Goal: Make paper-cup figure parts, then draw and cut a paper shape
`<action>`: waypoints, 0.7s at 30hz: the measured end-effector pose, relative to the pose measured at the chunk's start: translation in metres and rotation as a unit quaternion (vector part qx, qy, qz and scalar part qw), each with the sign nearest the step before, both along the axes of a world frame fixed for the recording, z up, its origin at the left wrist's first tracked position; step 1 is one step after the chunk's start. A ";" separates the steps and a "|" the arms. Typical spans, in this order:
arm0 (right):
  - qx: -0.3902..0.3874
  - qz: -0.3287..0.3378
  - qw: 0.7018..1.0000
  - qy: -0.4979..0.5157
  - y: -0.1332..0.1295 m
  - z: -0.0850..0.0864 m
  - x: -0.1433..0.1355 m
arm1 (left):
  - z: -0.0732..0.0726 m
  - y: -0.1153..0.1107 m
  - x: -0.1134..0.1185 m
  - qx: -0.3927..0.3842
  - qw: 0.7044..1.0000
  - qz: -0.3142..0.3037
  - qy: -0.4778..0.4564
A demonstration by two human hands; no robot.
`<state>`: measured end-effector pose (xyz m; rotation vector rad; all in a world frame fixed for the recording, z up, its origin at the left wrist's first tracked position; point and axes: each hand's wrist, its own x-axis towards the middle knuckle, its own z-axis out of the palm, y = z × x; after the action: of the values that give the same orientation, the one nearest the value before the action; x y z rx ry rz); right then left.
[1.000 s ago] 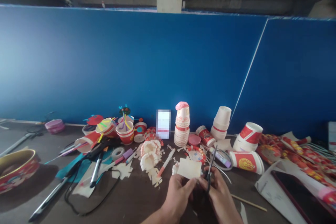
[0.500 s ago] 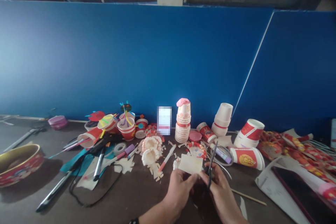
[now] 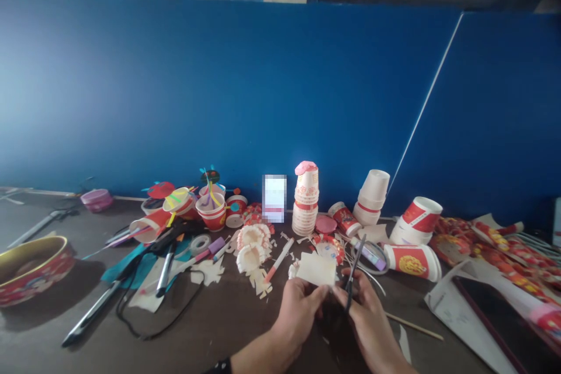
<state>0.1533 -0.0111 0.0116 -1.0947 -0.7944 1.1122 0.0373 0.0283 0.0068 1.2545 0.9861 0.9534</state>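
My left hand (image 3: pixel 294 311) pinches the lower edge of a cream paper piece (image 3: pixel 316 269) between thumb and fingers. Dark scissors (image 3: pixel 356 263) are gripped in my right hand (image 3: pixel 367 314), their blades pointing up and away from me. The tips of my right thumb and finger meet the paper's lower right corner, close to my left thumb. The scissor blades stand to the right of the paper, apart from it. My lower fingers on both hands are partly hidden.
Behind my hands stands a stack of paper cups (image 3: pixel 305 210). A white-and-orange marker (image 3: pixel 279 260) and cut paper cups (image 3: pixel 252 251) lie left of the paper. A wooden stick (image 3: pixel 415 326) and a phone (image 3: pixel 504 321) are at right, a round tin (image 3: pixel 37 272) at far left.
The paper has tilted slightly and shifted a little to the left in my hands. My grip on it and on the scissors looks the same.
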 end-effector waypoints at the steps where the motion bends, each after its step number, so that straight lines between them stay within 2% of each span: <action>1: -0.002 -0.005 1.000 0.001 0.000 0.000 0.000 | 0.000 0.000 0.000 0.000 1.000 -0.001 0.003; 10: -0.015 -0.027 1.000 0.005 -0.004 0.012 -0.007 | 0.004 -0.001 0.000 -0.004 1.000 -0.002 -0.004; 21: -0.005 -0.018 1.000 0.010 -0.005 0.006 -0.003 | 0.002 -0.002 0.001 0.017 1.000 -0.008 0.006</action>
<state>0.1500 -0.0159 0.0174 -1.1004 -0.7524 1.0965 0.0380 0.0266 0.0084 1.2953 0.9708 0.9543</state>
